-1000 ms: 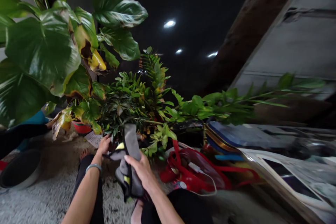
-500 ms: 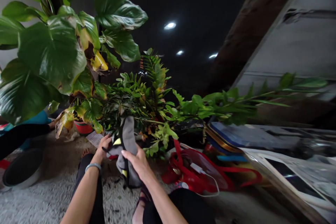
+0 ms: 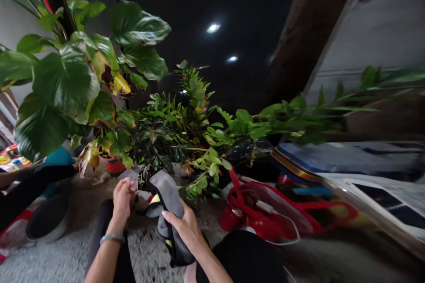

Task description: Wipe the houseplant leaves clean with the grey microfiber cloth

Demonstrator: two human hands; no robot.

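A grey cloth item point(image 3: 168, 192) with black edging and small yellow patches is gripped in my right hand point(image 3: 186, 225), the thumb lying across its front. Just left of it, my left hand point(image 3: 122, 197) is raised with its fingers curled together; whether anything small is between them I cannot make out. A bluish-grey bangle point(image 3: 112, 238) circles my left wrist. Behind my left hand lies a white paper point(image 3: 130, 175) with print on it, near a red pot point(image 3: 113, 165).
Leafy plants point(image 3: 159, 132) spread across the middle, with a large-leaved one point(image 3: 66, 79) at left. A dark round tub point(image 3: 48, 221) stands at lower left, near another person's leg. Red bag point(image 3: 252, 203), white cable point(image 3: 292, 225) and stacked items point(image 3: 335, 161) sit right.
My left hand has come away from the grey cloth item and drawn its fingers together. My right hand still holds the item, now slightly lower and further right in view. The camera view has shifted.
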